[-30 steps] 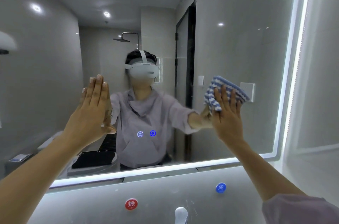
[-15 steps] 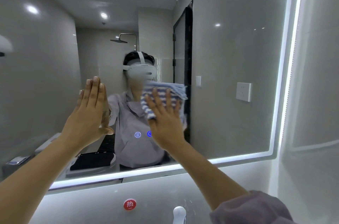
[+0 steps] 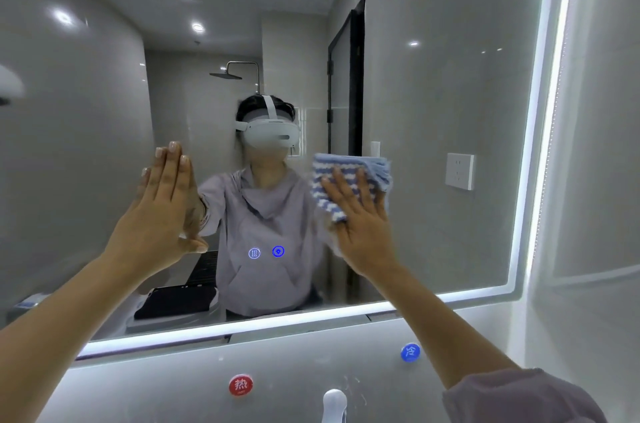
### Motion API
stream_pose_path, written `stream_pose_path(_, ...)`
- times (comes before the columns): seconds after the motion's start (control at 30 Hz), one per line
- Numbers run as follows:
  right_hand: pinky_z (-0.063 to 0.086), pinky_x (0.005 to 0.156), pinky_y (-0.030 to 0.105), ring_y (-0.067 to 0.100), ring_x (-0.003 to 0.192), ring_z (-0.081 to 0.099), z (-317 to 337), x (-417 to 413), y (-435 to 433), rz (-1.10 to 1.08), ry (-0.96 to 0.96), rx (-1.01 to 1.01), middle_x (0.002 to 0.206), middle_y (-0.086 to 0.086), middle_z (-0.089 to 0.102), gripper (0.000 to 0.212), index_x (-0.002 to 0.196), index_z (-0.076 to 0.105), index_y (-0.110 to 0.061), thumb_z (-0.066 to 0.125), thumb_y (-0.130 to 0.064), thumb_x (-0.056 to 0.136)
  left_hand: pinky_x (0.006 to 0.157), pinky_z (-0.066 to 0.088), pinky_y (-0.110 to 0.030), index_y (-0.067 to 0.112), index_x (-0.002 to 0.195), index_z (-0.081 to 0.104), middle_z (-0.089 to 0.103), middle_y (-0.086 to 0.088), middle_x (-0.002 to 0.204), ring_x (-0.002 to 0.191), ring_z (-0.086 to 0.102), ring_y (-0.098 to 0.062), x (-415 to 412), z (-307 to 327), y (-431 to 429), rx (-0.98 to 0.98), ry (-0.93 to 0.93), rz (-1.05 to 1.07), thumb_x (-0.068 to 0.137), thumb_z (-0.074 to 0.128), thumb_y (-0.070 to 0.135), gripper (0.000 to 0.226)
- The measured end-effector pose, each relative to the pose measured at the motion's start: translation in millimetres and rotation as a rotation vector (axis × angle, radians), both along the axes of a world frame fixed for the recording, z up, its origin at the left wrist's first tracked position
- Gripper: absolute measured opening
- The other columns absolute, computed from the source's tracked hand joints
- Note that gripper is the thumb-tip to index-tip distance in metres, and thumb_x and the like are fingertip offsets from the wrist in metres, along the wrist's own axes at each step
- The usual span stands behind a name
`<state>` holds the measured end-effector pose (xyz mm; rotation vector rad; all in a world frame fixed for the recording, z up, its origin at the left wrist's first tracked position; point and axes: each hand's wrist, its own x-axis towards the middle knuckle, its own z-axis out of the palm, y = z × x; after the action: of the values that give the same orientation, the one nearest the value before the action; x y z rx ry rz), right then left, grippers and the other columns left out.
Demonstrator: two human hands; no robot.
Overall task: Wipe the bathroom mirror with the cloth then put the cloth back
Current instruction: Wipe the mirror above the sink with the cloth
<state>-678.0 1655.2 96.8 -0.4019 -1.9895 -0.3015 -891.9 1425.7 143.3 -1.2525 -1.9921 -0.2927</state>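
The mirror (image 3: 433, 111) is smooth, glossy glass. The cloth (image 3: 349, 176) under my right hand (image 3: 363, 225) is soft, ribbed, matt textile. The wall (image 3: 294, 360) below the mirror is smooth and shiny, the tap (image 3: 334, 403) glossy white. My sleeve (image 3: 519, 398) is soft matt fabric.

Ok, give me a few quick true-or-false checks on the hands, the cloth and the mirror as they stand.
1. The right hand presses the cloth against the mirror. True.
2. The left hand holds a spray bottle. False: it lies flat on the mirror, holding nothing.
3. The cloth is striped blue and white. True.
4. The red label sits right of the blue label. False: it sits left of it and lower.
5. The light strip round the mirror is off. False: it glows.
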Motion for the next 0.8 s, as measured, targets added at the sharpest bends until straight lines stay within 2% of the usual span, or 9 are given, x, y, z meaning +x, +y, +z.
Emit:
stream_pose_path(0.1, 0.001, 0.118, 0.051, 0.033, 0.146, 0.006, 0.9, 28.4, 29.6, -0.067, 0.095, -0.056, 0.157, -0.001, 0.013, 0.053, 0.149, 0.018, -0.022, 0.028, -0.035, 0.099, 0.112, -0.022, -0.028, -0.004, 0.144, -0.007, -0.017, -0.018, 0.154, 0.142, -0.019, -0.029, -0.3, -0.3, 0.3, 0.003, 0.003, -0.006, 0.038, 0.089, 0.047, 0.152)
stream_pose_path(0.2, 0.006, 0.117, 0.058, 0.021, 0.147, -0.009, 3.4, 48.6, 56.5, -0.144, 0.202, -0.113, 0.158, -0.011, -0.007, 0.058, 0.15, -0.005, -0.029, 0.026, -0.024, 0.102, 0.112, -0.022, -0.028, -0.005, 0.143, -0.008, -0.016, -0.019, 0.153, 0.142, -0.02, -0.029, -1.1, -0.6, 0.5, 0.0, 0.008, -0.011, 0.036, 0.089, 0.049, 0.153)
stream_pose_path(0.23, 0.005, 0.117, 0.058, 0.018, 0.147, -0.011, 4.4, 51.2, 61.0, -0.169, 0.21, -0.163, 0.159, -0.009, -0.008, 0.057, 0.15, -0.007, -0.029, 0.025, -0.023, 0.102, 0.112, -0.022, -0.028, -0.006, 0.143, -0.007, -0.015, -0.021, 0.153, 0.142, -0.02, -0.029, -1.4, -0.5, 0.6, 0.0, 0.016, -0.01, 0.036, 0.088, 0.049, 0.153)
stream_pose_path(0.33, -0.005, 0.118, 0.053, 0.026, 0.148, -0.005, 5.4, 41.6, 57.9, -0.258, 0.234, -0.267, 0.161, 0.006, 0.001, 0.057, 0.152, 0.004, -0.023, 0.031, -0.026, 0.102, 0.114, -0.017, -0.033, -0.008, 0.142, -0.004, -0.011, -0.023, 0.153, 0.142, -0.019, -0.03, -1.6, -0.5, 2.2, 0.017, 0.043, -0.01, 0.035, 0.086, 0.052, 0.153)
stream_pose_path(0.4, -0.016, 0.116, 0.043, 0.029, 0.147, -0.004, 7.9, 29.0, 45.0, -0.275, 0.321, -0.338, 0.161, 0.008, 0.004, 0.058, 0.153, 0.01, -0.02, 0.031, -0.027, 0.1, 0.117, -0.009, -0.039, -0.008, 0.142, -0.004, -0.011, -0.023, 0.153, 0.142, -0.019, -0.029, -1.9, -1.3, 2.7, 0.027, 0.036, -0.011, 0.035, 0.086, 0.051, 0.152)
stream_pose_path(0.47, -0.02, 0.114, 0.04, 0.032, 0.147, -0.005, 13.2, 13.7, 29.0, -0.285, 0.372, -0.38, 0.16, 0.009, 0.005, 0.06, 0.153, 0.011, -0.015, 0.026, -0.031, 0.096, 0.116, -0.012, -0.036, -0.009, 0.142, -0.001, -0.007, -0.025, 0.153, 0.142, -0.017, -0.029, -1.5, -1.6, 2.2, 0.028, 0.03, -0.015, 0.033, 0.087, 0.05, 0.152)
stream_pose_path(0.57, -0.013, 0.115, 0.048, 0.036, 0.145, -0.001, 24.1, -15.3, -0.8, -0.223, 0.351, -0.272, 0.159, 0.011, 0.01, 0.061, 0.151, 0.019, -0.012, 0.022, -0.037, 0.095, 0.113, -0.019, -0.029, -0.011, 0.142, 0.002, -0.004, -0.026, 0.153, 0.142, -0.016, -0.029, -0.7, -1.7, 0.7, 0.019, 0.016, -0.015, 0.033, 0.088, 0.048, 0.151)
stream_pose_path(0.67, -0.006, 0.116, 0.056, 0.035, 0.145, -0.004, 34.8, -45.8, -29.1, -0.161, 0.205, -0.099, 0.159, 0.005, 0.008, 0.058, 0.152, 0.018, -0.019, 0.032, -0.033, 0.097, 0.112, -0.021, -0.028, -0.01, 0.142, -0.001, -0.008, -0.023, 0.153, 0.142, -0.02, -0.027, -0.7, -2.0, -0.5, 0.018, 0.018, -0.018, 0.036, 0.087, 0.048, 0.149)
stream_pose_path(0.8, -0.008, 0.116, 0.054, 0.032, 0.147, 0.0, 49.8, -75.3, -57.1, -0.078, 0.013, 0.071, 0.159, -0.002, 0.011, 0.056, 0.151, 0.015, -0.027, 0.018, -0.04, 0.096, 0.112, -0.021, -0.028, -0.009, 0.143, -0.002, -0.01, -0.022, 0.153, 0.142, -0.018, -0.027, -0.7, -1.3, -0.8, 0.008, 0.009, -0.015, 0.036, 0.086, 0.051, 0.15)
